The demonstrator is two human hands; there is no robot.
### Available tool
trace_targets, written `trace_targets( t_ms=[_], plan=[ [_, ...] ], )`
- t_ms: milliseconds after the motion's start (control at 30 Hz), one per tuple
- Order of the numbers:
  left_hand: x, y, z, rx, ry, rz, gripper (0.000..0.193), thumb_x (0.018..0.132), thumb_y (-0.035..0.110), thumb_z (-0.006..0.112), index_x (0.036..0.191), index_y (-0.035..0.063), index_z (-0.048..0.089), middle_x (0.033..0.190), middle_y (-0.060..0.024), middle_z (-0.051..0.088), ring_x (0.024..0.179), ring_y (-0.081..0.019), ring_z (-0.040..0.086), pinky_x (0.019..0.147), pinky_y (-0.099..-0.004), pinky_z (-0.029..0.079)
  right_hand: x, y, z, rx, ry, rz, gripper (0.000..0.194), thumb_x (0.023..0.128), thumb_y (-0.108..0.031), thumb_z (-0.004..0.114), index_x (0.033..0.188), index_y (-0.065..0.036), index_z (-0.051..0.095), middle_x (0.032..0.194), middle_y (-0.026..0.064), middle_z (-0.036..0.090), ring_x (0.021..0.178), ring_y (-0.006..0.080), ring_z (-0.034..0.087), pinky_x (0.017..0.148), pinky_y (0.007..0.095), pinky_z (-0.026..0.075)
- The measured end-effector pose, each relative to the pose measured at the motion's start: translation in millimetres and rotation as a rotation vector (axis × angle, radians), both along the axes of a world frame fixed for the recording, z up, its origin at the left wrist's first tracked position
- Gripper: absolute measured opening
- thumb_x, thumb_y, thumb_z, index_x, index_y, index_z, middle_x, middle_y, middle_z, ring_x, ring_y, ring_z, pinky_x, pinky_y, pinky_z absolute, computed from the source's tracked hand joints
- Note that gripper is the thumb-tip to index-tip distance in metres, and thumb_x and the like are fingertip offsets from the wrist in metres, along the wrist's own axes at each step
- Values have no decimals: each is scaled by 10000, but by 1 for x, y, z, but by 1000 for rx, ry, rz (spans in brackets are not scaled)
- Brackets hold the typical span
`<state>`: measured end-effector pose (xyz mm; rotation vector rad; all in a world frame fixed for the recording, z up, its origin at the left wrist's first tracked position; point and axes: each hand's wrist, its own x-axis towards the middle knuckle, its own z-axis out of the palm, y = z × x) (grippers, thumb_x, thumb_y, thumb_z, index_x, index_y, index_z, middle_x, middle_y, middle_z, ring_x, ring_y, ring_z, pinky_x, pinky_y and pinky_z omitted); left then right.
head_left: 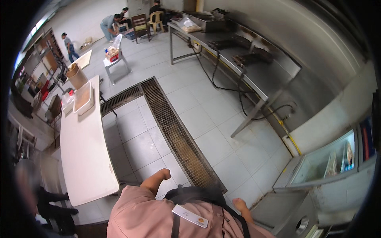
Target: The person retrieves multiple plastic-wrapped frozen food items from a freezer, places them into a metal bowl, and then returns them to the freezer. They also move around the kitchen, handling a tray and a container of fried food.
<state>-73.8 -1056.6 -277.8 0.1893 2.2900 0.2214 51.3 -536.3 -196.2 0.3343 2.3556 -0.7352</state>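
Observation:
My left hand [165,173] hangs over the tiled floor near the right edge of a long white table [86,154], its fingers curled and no object visible in it. Lower right, my right hand [239,204] is above the floor beside a steel unit, its fingers partly hidden by the angle; whether they are closed I cannot tell. Neither hand visibly touches anything. On the white table's far end stands a shallow white plastic tray [83,101] with brownish contents.
A floor drain grating [178,139] runs ahead. Right of it stands a steel table [220,53] with cast burners and hanging hoses. A glass-fronted chiller [324,160] is at right, a white plastic chair [119,59] ahead. A person [56,205] is at lower left; others are far off.

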Motion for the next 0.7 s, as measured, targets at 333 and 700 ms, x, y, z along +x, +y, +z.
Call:
trace_targets(
  t_ms=[333,700],
  plan=[
    [-153,-21,15,164,195,476,352,769,298,512,863,6,683,941,-233,646,905,-382,620,825,-444,487,-225,53,-97,38,-556,79,384,861,-344,523,1091,-47,605,1061,148,632,926,300,603,801,385,479],
    [-288,-71,47,-54,90,809,343,774,273,518,931,18,686,1022,-219,635,983,-373,597,881,-413,472,-712,-89,51,-349,-223,618,496,882,-354,562,1243,-18,511,1171,185,580,1081,248,551,925,329,424]
  ],
)
